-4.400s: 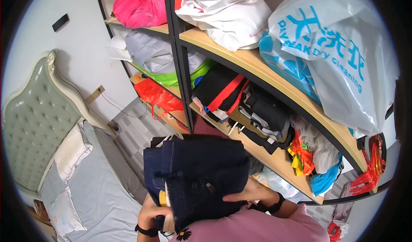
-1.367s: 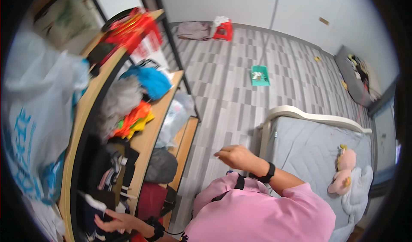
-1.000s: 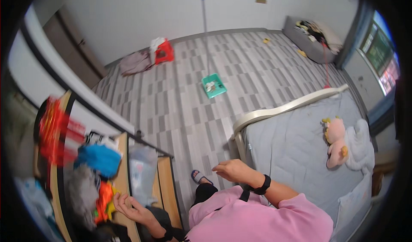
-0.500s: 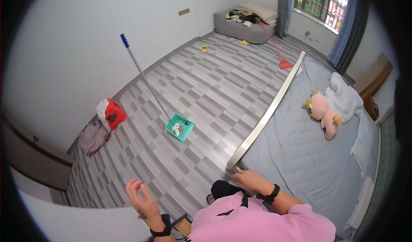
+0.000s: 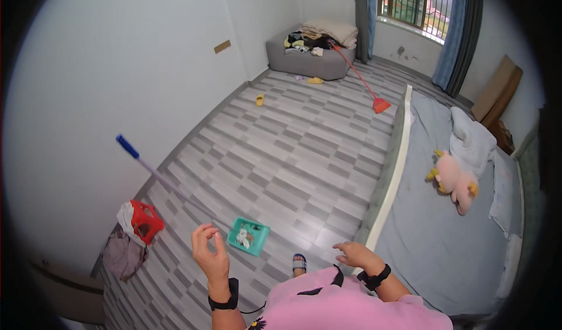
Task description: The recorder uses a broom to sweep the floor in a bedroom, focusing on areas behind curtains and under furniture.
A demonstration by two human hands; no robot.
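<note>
My left hand [image 5: 209,254] is raised with its fingers curled loosely apart, and nothing shows in it. Just beyond it on the floor stands a green dustpan [image 5: 255,249] with bits of rubbish inside. Its long handle [image 5: 170,183], blue at the grip, leans up to the left. My right hand [image 5: 358,256] hangs palm down beside the bed, fingers stretched out and holding nothing. A red broom [image 5: 381,104] rests farther off, its stick propped on the grey ottoman [image 5: 310,65].
The bed's pale footboard [image 5: 391,178] runs along my right; a pink plush toy [image 5: 458,183] lies on the sheet. At left are a red stool [image 5: 146,221] and a crumpled mauve cloth [image 5: 124,255]. A yellow slipper [image 5: 260,100] lies near the wall.
I have moved forward, so the dustpan and bed end sit closer. My left hand has risen toward the dustpan; my right hand has come away from the footboard's end.
</note>
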